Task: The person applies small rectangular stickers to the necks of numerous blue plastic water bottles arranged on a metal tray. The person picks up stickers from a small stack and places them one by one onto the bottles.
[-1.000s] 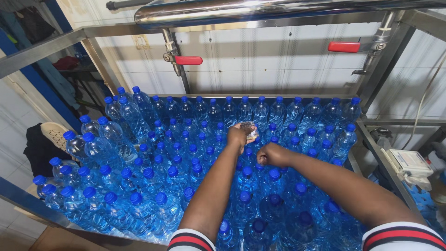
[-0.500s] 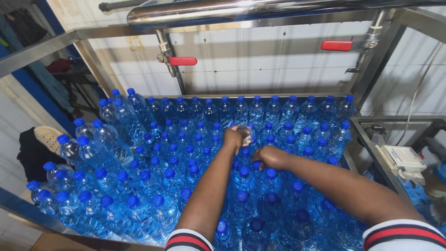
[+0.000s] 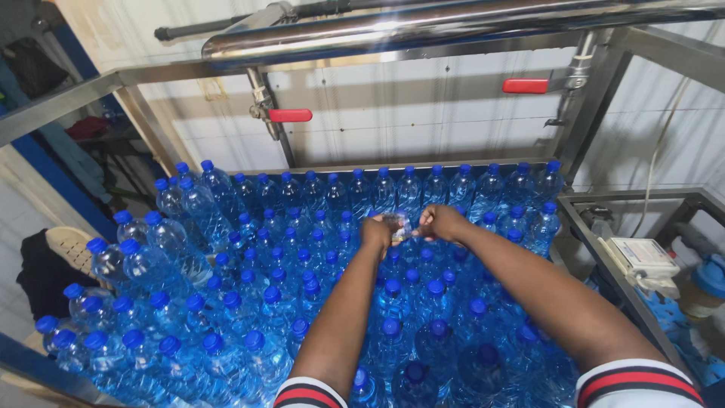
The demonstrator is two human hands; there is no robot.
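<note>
Left hand: the left hand (image 3: 375, 231) is reaching out over the packed bottles, its grip pinching one edge of a small clear plastic piece (image 3: 396, 226).
Right hand: the right hand (image 3: 440, 222) is meeting it from the other side, fingers closing on the opposite edge of the same clear piece, so both hands are holding it between them.
Clear piece: it is hanging just above the blue caps, near the middle of the back rows; whether it is a seal or a scrap of film is too small to tell.
Bottles: scores of clear water bottles (image 3: 393, 302) with blue caps are standing upright and touching one another, filling the worktop from edge to edge.
Leaning bottles: at the left side a few bottles (image 3: 189, 219) are tilting and lying over the others.
Frame: a steel frame (image 3: 581, 227) is running along the right edge of the worktop.
Overhead: a shiny steel pipe (image 3: 423, 26) is crossing above, with two red valve handles, one at the left (image 3: 290, 115) and one at the right (image 3: 525, 85).
Sleeves: striped cuffs in red, white and dark (image 3: 630, 378) are showing at the bottom edge.
Right side: a small white device (image 3: 642, 257) is sitting beyond the frame.
</note>
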